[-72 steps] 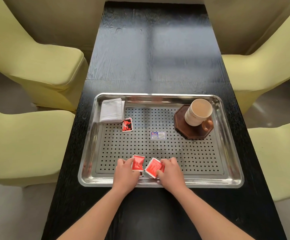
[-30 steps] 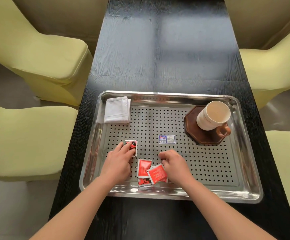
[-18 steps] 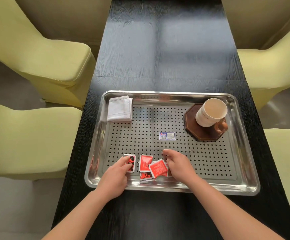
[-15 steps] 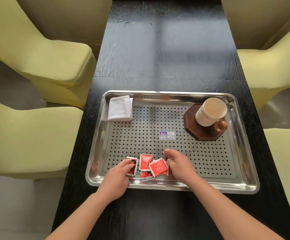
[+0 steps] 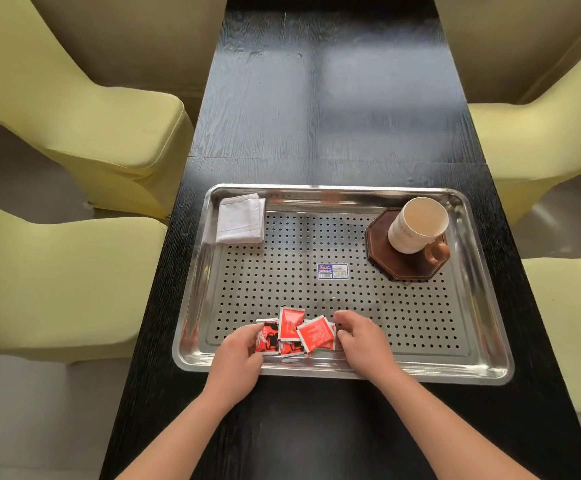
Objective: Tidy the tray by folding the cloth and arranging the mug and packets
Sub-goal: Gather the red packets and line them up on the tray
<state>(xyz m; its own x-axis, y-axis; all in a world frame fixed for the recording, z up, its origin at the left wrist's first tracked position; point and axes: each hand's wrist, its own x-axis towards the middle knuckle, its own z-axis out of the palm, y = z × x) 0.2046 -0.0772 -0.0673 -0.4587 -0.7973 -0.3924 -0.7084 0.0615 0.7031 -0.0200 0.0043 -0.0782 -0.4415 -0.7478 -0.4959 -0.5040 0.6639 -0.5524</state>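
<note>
Black table [image 5: 334, 109]; tray [image 5: 483, 306] middle bare; hands [image 5: 302, 344] bracketing packets [image 5: 296, 332] near edge.

Black table [image 5: 334, 109] — yellow-green chairs [image 5: 84, 109] alongside

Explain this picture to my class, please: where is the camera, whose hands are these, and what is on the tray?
The camera sits on a person's head and looks down, so you see their own bare arms. On a black table lies a metal tray. At its far left is a folded white cloth; at far right a mug stands on a dark coaster. Near the front, the left hand and right hand press a few overlapping red packets together from both sides. A small label is in the tray's middle.
</note>
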